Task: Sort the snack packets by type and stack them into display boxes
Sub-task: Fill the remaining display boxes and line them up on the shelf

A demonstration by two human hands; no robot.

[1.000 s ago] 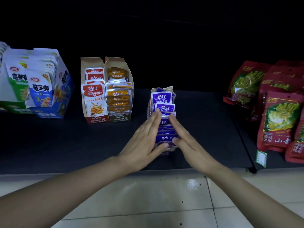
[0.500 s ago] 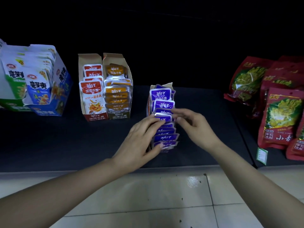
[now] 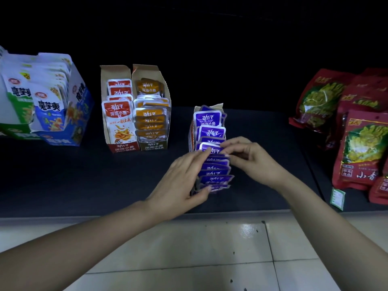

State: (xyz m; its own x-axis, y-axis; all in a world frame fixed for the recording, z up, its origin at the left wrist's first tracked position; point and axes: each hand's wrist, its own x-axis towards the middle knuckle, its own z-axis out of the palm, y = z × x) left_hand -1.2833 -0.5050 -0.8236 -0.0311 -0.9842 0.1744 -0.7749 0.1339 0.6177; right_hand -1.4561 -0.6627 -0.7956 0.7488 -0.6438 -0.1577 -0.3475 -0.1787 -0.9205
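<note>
The purple packets (image 3: 212,164) stand in a leaning row in their box (image 3: 218,106) at mid-frame on the dark shelf (image 3: 105,175). The left hand (image 3: 182,181) presses straight fingers against the row's left side. The right hand (image 3: 249,158) pinches one packet's upper right edge. The packets look light, slick and floppy, so they are best taken by their sealed edges.

Dark shelf (image 3: 63,175) with snack display boxes (image 3: 123,147) and red bags (image 3: 365,150)
</note>
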